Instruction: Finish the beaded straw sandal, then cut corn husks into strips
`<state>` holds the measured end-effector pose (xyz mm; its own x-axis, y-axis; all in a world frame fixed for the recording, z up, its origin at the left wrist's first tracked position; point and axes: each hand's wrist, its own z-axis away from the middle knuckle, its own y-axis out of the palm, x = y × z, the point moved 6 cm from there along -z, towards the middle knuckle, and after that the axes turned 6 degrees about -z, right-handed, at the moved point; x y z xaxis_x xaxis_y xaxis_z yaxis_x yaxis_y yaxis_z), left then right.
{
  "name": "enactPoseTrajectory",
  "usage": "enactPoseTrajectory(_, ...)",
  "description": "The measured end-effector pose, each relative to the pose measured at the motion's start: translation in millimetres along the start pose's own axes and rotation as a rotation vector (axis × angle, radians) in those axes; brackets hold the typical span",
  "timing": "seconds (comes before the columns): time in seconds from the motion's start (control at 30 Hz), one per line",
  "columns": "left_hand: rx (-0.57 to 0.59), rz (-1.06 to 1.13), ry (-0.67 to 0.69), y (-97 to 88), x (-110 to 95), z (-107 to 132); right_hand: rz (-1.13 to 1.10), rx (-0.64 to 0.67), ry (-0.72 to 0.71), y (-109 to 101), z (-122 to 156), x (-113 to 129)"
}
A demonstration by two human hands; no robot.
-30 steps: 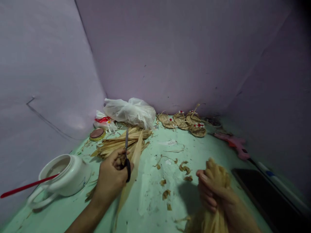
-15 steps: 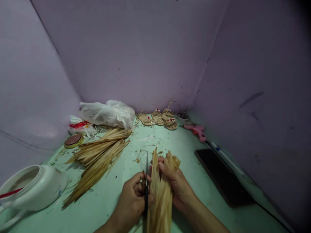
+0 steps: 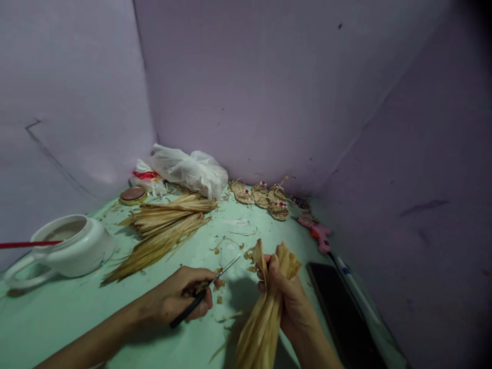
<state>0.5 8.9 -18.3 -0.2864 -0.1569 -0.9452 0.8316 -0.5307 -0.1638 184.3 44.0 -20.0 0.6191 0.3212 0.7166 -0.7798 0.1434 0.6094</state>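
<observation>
My left hand (image 3: pixel 180 300) is closed round a pair of scissors (image 3: pixel 209 288) with black handles, blades pointing up and right, low over the pale green table (image 3: pixel 77 312). My right hand (image 3: pixel 286 297) is wrapped round a bundle of dry straw strips (image 3: pixel 265 318), its upper ends sticking out above my fingers. The scissor tips lie just left of the bundle's top. Small cut straw bits (image 3: pixel 219 300) lie on the table between my hands.
A pile of straw strips (image 3: pixel 165 228) lies at centre left. A white pot (image 3: pixel 71 248) with a red stick stands at left. A plastic bag (image 3: pixel 188 169), a round tin (image 3: pixel 132 195), small woven pieces (image 3: pixel 263 195), a pink glue gun (image 3: pixel 315 233) and a dark phone (image 3: pixel 338 302) lie along the walls.
My left hand has drawn the scissors away from the bundle, down and left, tilting the blades. My right hand still grips the bundle, which now leans more. The view has shifted.
</observation>
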Motion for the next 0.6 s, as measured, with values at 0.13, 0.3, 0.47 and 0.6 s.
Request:
enactPoseTrajectory(0.13,0.006,-0.024,0.051,12.6,-0.3,-0.1,0.047,0.022,0.033,4.7,4.0,-13.1)
enactPoseTrajectory(0.3,-0.03,-0.083,0.058,11.1,4.2,2.6,0.055,0.054,0.07,12.5,9.6,-26.9)
enactPoseTrajectory(0.47,-0.029,-0.164,0.077,6.9,4.4,6.0,0.083,0.114,-0.023,18.8,13.1,-26.7)
enactPoseTrajectory(0.6,-0.008,-0.122,0.144,3.9,1.7,7.6,0.098,0.145,0.007,21.2,15.0,-28.2)
